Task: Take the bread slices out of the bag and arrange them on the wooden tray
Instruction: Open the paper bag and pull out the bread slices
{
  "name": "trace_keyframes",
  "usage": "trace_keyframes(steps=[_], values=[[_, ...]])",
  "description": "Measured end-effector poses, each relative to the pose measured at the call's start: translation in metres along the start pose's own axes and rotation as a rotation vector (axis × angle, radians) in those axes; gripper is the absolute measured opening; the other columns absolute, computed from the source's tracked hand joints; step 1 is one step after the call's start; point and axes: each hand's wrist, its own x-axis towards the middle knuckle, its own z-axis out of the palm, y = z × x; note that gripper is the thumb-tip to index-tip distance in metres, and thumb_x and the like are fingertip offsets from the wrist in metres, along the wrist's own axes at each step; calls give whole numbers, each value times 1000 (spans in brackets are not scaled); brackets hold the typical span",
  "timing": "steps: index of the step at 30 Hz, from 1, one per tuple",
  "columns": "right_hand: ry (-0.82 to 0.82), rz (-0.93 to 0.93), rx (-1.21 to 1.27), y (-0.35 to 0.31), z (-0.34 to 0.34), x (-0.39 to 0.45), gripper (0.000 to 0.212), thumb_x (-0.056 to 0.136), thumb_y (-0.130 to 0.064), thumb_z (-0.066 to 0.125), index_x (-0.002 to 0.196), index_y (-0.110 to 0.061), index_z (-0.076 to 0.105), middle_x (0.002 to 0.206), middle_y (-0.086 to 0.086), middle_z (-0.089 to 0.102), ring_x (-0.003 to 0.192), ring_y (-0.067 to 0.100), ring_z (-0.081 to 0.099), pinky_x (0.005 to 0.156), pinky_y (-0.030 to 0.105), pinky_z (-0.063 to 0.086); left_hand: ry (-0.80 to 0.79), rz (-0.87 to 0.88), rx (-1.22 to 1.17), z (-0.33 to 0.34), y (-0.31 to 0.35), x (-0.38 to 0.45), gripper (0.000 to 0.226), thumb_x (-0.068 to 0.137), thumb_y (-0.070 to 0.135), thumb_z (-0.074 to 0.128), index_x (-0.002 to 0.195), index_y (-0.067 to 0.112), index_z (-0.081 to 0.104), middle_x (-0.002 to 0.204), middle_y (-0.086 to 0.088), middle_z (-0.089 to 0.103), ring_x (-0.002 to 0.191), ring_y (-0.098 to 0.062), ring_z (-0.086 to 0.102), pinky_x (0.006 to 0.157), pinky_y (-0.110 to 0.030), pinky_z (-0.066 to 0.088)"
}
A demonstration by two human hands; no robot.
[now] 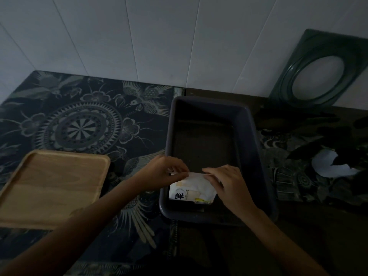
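A white bread bag (191, 189) with a black printed character stands in the near end of a dark plastic bin (256, 136). My left hand (169, 168) pinches the bag's top edge at its left side. At the right side of that edge my right hand (225, 182) grips it, fingers lying over the bag. No bread slices show; the bag hides them. The wooden tray (49, 188) lies bare at the left on the patterned cloth, well apart from both hands.
A dark floral cloth (89, 120) covers the table. Against the white panelled wall at the back right leans a green frame with an oval opening (318, 76). Dark leaves and a white scrap (330, 162) lie right of the bin. The scene is dim.
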Motion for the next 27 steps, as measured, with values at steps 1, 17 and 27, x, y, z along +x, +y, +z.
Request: trace_keyframes(steps=[1,17,27], values=[[-3,12,9,-1,0,1,23,98,-26,63,114,-17,75,104,-4,77,94,12,66,86,40,53,-9,-5,0,-1,0,2,17,91,31,70,100,18,78,92,5,78,82,-3,71,75,-17,57],[81,-100,-271,-28,14,2,13,83,-31,79,95,-33,77,135,-3,57,128,26,47,97,48,31,59,-17,134,-6,7,38,12,92,25,68,97,17,75,91,2,78,85,-10,73,80,-35,60],[54,-129,-241,-47,-8,-26,18,90,-41,69,84,-29,81,87,-15,76,104,12,63,100,48,32,195,-12,255,-7,8,42,10,91,27,67,93,21,74,86,4,75,81,-13,67,72,-42,60]])
